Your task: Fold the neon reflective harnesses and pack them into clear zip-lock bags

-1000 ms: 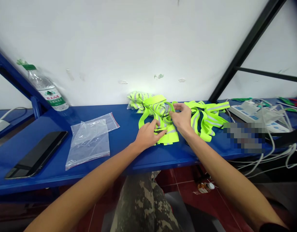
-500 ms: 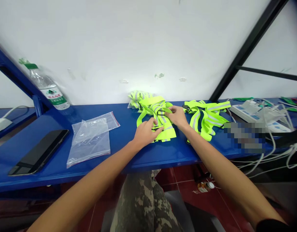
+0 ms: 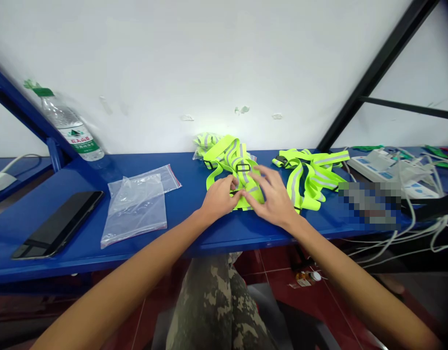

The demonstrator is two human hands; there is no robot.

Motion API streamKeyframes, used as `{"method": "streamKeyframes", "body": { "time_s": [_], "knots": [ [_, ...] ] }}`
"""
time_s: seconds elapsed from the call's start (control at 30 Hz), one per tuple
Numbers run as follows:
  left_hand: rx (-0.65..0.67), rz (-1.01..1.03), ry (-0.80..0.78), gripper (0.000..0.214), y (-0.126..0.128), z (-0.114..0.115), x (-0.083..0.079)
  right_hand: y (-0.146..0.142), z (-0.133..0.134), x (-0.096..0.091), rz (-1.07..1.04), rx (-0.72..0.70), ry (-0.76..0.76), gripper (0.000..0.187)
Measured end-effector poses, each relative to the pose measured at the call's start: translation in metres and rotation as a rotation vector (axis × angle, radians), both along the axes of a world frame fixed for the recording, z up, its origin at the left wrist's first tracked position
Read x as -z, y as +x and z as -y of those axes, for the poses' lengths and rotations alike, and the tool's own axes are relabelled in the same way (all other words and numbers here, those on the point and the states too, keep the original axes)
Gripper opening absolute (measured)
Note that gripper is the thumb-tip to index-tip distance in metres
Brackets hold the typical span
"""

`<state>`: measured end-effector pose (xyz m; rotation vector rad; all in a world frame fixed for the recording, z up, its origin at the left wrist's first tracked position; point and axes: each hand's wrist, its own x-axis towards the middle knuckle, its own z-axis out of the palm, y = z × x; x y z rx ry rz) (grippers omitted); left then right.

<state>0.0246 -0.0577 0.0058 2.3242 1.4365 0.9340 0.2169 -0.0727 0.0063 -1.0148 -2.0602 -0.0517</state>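
Note:
A bundle of neon yellow reflective straps with grey stripes lies on the blue bench in front of me, a black slide buckle on top of it. My left hand is closed on the bundle's near left side, thumb and fingers pinching the strap. Over the near right side is my right hand, fingers spread and slightly blurred, its thumb tip close to the left thumb. Behind the bundle, more yellow strap sits in a clear bag. A second loose heap of reflective straps lies to the right.
Flat clear zip bags lie left of the straps, with a black phone farther left. A water bottle leans at the back left. Power strips and white cables crowd the right side. A white wall stands behind.
My right hand has let go of the strap's far right side and come nearer, its fingers spreading. The buckle now shows on top. My left hand stays nearly in place.

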Motion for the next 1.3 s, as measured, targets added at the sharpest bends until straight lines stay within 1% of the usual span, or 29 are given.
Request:
{"method": "streamKeyframes", "body": {
  "time_s": [0.07, 0.13, 0.2, 0.27, 0.37, 0.43, 0.5, 0.57, 0.7, 0.83, 0.97, 1.13, 1.23, 1.3],
  "knots": [
    [-0.001, -0.001, 0.004, 0.015, -0.001, 0.0, 0.001, 0.001, 0.011, 0.003, 0.165, -0.089, 0.026, 0.045],
    [-0.009, -0.009, 0.009, 0.012, -0.001, 0.0, 0.001, 0.003, 0.013, 0.004, 0.28, -0.147, -0.02, 0.053],
    [-0.02, -0.016, 0.01, 0.013, -0.002, 0.0, 0.0, 0.006, 0.009, 0.005, 0.323, -0.174, -0.059, 0.063],
    [-0.038, -0.017, 0.01, 0.013, -0.002, -0.001, -0.001, 0.009, 0.006, 0.005, 0.334, -0.196, -0.075, 0.065],
    [-0.104, -0.017, 0.018, 0.012, -0.002, 0.001, -0.002, 0.008, 0.005, 0.005, 0.345, -0.204, -0.078, 0.054],
    [-0.163, 0.001, 0.038, 0.016, -0.002, 0.005, -0.004, 0.006, 0.006, 0.006, 0.355, -0.2, -0.059, 0.049],
    [-0.213, 0.031, 0.075, 0.023, -0.002, 0.012, -0.005, 0.003, 0.006, 0.008, 0.354, -0.189, -0.037, 0.045],
    [-0.248, 0.031, 0.146, 0.028, -0.004, 0.02, -0.005, 0.001, 0.005, 0.009, 0.34, -0.166, -0.032, 0.042],
    [-0.23, -0.044, 0.303, 0.027, -0.006, 0.032, -0.002, -0.002, 0.0, 0.008, 0.276, -0.124, -0.095, 0.035],
    [-0.222, -0.027, 0.353, 0.032, -0.005, 0.029, 0.001, -0.006, -0.006, 0.008, 0.197, -0.091, -0.186, 0.031],
    [-0.298, 0.02, 0.303, 0.041, -0.005, 0.019, -0.004, -0.013, -0.01, 0.009, 0.125, -0.073, -0.247, 0.031],
    [-0.381, 0.006, 0.15, 0.055, -0.006, 0.008, -0.01, -0.02, -0.014, 0.006, -0.029, -0.091, -0.351, 0.028],
    [-0.403, -0.029, 0.068, 0.058, -0.007, 0.004, -0.011, -0.024, -0.015, 0.007, -0.049, -0.088, -0.333, 0.029],
    [-0.402, -0.062, 0.034, 0.051, -0.007, 0.002, -0.01, -0.025, -0.015, 0.01, -0.047, -0.098, -0.278, 0.033]
  ]
}}
